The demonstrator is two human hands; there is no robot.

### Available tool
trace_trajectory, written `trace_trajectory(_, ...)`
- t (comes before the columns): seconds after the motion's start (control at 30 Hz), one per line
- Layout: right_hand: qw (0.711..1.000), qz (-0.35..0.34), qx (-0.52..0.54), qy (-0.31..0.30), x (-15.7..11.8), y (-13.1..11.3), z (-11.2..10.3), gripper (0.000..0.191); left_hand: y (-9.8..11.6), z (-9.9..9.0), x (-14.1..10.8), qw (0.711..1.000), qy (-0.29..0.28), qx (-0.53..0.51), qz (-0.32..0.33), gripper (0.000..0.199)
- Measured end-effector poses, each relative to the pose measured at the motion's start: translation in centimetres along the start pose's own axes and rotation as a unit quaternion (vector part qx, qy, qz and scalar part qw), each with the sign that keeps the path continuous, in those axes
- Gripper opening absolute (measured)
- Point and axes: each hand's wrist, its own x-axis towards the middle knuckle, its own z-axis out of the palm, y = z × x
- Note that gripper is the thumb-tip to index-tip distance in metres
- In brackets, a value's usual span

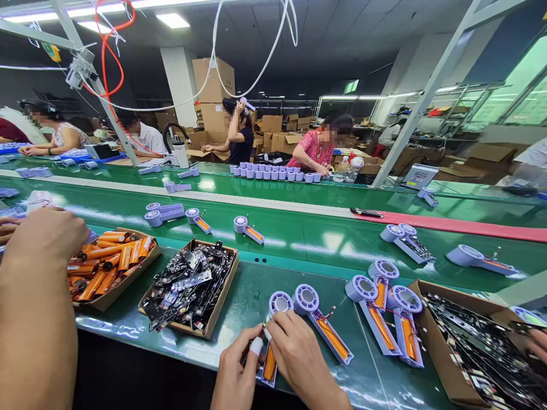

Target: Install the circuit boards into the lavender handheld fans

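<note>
we look down at a long green table (252,299). at 6 o'clock are our left hand (234,373) and our right hand (299,356). the fingers (282,333) of both hands are clamped on a pale purple fan body (281,303), which has an orange battery (269,364) in it. its round head points to 12 o'clock. one left finger has a white wrap (256,345) on it. just beside our right hand, at 5 o'clock, lie more fan bodies (331,330). at 4 o'clock is a cardboard box of circuit boards (444,341). at 8 o'clock is a tray of black circuit boards (190,287), and next to it is a tray of orange batteries (109,267). another person's arm (38,296) comes in at 9 o'clock. at 12 o'clock, past a green belt (299,245), a person in a red top (310,151) works by a row of small purple parts (273,173).
</note>
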Motion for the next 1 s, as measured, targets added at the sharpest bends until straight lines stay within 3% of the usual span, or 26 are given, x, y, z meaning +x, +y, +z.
trace_trajectory(0.23,0.975,0.064,0.21,-0.03,0.4,0.4,-1.3,0.029,0.9,-1.4,1.1,0.997,-0.07,-0.02,-0.002,0.034)
trace_trajectory(0.43,0.969,0.09,0.228,-0.01,0.8,-0.4,-1.4,0.02,0.8,-1.8,1.6,0.995,-0.098,-0.008,0.017,0.031)
trace_trajectory(0.63,0.938,0.122,0.323,0.028,-0.3,1.7,-1.4,0.027,0.2,-2.6,1.7,0.994,-0.103,0.039,-0.022,0.041)
trace_trajectory(0.7,0.934,0.147,0.323,0.039,-1.0,2.0,-2.1,0.029,0.1,-2.8,1.5,0.993,-0.104,0.05,-0.032,0.043)
trace_trajectory(0.83,0.942,0.158,0.295,0.001,-2.1,0.8,-2.6,0.029,-0.5,-2.5,1.2,0.99,-0.126,0.06,-0.026,0.04)
trace_trajectory(1.0,0.945,0.186,0.263,0.05,-2.5,-1.0,-0.3,0.018,-1.6,-1.6,0.8,0.989,-0.099,0.107,-0.019,0.048)
